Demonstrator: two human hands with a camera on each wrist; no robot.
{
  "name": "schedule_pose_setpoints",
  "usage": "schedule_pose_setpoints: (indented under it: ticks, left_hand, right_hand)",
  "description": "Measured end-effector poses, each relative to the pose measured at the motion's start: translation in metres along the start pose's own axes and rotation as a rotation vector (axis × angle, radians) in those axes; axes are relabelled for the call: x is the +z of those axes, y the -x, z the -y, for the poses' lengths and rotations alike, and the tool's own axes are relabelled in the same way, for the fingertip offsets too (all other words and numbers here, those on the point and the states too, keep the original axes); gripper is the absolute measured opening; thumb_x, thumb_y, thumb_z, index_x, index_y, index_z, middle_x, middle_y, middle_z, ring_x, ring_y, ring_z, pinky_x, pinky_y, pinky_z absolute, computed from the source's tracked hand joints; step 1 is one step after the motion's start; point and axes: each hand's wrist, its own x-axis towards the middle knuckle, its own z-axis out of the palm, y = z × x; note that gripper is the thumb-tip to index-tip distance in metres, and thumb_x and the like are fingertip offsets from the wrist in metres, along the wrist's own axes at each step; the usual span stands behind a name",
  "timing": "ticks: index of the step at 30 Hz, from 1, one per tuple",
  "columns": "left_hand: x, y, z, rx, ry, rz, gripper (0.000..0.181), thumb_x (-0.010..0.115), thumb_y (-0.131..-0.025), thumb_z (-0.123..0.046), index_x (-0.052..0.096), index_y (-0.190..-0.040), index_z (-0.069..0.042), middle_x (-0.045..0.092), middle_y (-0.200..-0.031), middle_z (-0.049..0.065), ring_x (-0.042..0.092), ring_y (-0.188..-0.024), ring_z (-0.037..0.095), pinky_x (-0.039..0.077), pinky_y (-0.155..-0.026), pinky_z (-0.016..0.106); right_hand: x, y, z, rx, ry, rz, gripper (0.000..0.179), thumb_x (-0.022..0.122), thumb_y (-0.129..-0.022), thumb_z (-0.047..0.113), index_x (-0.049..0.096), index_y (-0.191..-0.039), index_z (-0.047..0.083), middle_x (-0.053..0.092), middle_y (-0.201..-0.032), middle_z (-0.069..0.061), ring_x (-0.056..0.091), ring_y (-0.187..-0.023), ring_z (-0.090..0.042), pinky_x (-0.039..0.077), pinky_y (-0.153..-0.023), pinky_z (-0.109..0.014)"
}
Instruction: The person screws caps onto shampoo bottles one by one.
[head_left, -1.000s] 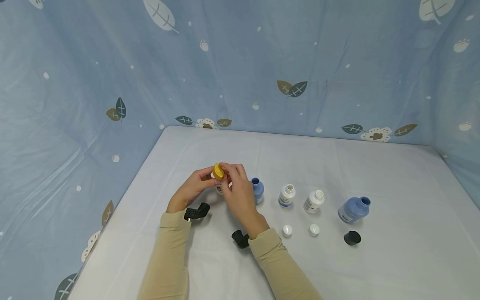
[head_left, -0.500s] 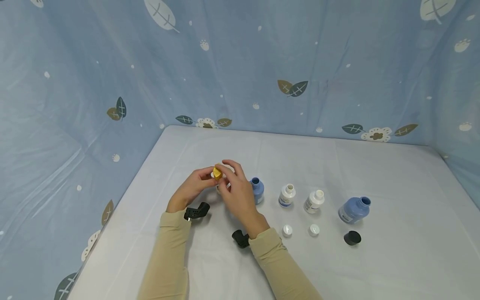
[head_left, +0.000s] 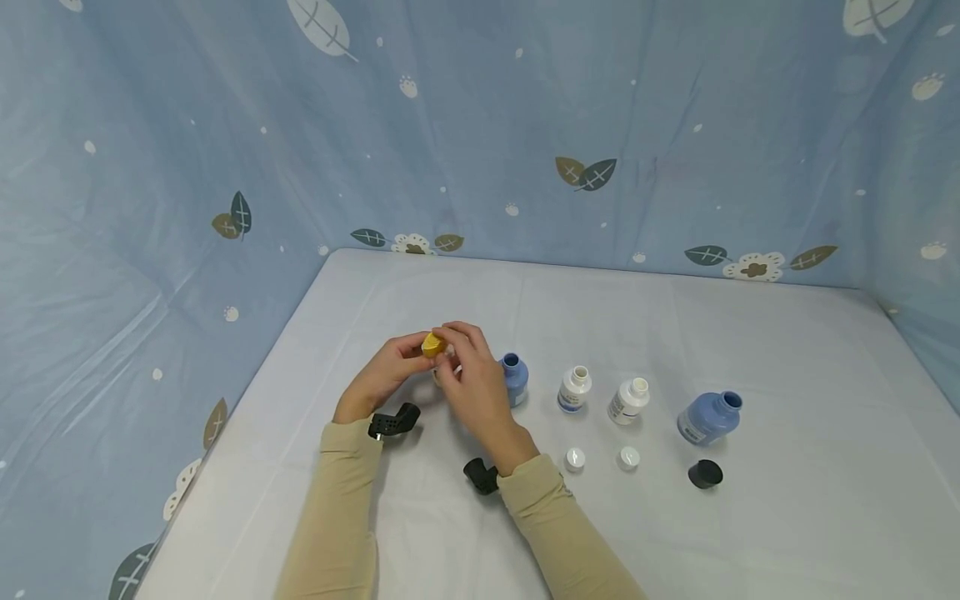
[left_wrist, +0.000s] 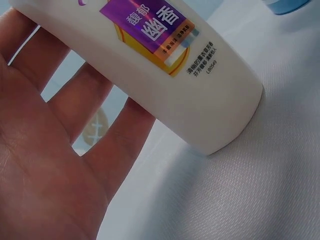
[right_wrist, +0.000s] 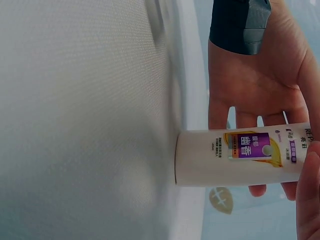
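A white bottle with a purple-and-yellow label [left_wrist: 210,105] stands between my hands, its base on the table in the right wrist view. My left hand [head_left: 384,373] holds it near the top, its fingers passing behind the body. Over the bottle's top, my right hand [head_left: 480,385] pinches a yellow cap [head_left: 432,345]. Whether the cap sits on the neck cannot be told, as fingers cover that spot. Just right of my right hand is an uncapped blue bottle [head_left: 516,382], partly hidden.
Farther right stand two uncapped white bottles [head_left: 574,388] [head_left: 627,402] and another uncapped blue bottle [head_left: 708,418]. In front of them lie two white caps [head_left: 574,459] [head_left: 628,458] and a black cap [head_left: 705,474]. Blue patterned cloth [head_left: 480,150] hangs behind the white-covered table [head_left: 810,400].
The yellow cap has turned and tilted under my right fingers, showing less of its flat face. My right fingers have shifted over it. The left hand and the other bottles stay put.
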Motion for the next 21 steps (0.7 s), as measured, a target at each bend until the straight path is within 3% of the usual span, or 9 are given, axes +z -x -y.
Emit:
schedule_pose_setpoints:
  ticks: [9,16,21]
  left_hand:
    - [0.0023,-0.0006,-0.0007,-0.008,0.000,-0.015,0.039,0.064,-0.083,-0.021,0.056,-0.116,-0.004,0.056,-0.113,0.011,0.048,-0.105,0.025,0.033,-0.093,0.040]
    - [0.0031,0.0006,-0.0054,-0.046,-0.015,-0.015,0.036,0.061,-0.085,-0.016,0.055,-0.117,-0.002,0.056,-0.113,0.011,0.050,-0.102,0.024,0.036,-0.091,0.039]
    - [0.0049,0.0025,-0.0096,-0.034,-0.035,-0.018,0.037,0.062,-0.085,-0.020,0.056,-0.116,-0.002,0.057,-0.110,0.011,0.051,-0.098,0.024,0.038,-0.088,0.038]
  right_hand:
    - [-0.0016,0.0000,0.0017,0.025,0.024,-0.023,0.027,0.053,-0.085,0.011,0.058,-0.112,0.013,0.047,-0.112,-0.002,0.050,-0.067,-0.005,0.042,-0.057,-0.015]
    - [-0.0017,-0.0002,0.0010,0.040,0.041,-0.030,0.029,0.050,-0.083,0.006,0.058,-0.109,0.013,0.047,-0.109,-0.002,0.048,-0.063,-0.006,0.042,-0.056,-0.016]
    - [-0.0012,-0.0003,0.0011,0.043,0.039,-0.038,0.030,0.050,-0.082,0.004,0.059,-0.108,0.014,0.047,-0.106,-0.002,0.048,-0.064,-0.006,0.042,-0.056,-0.016]
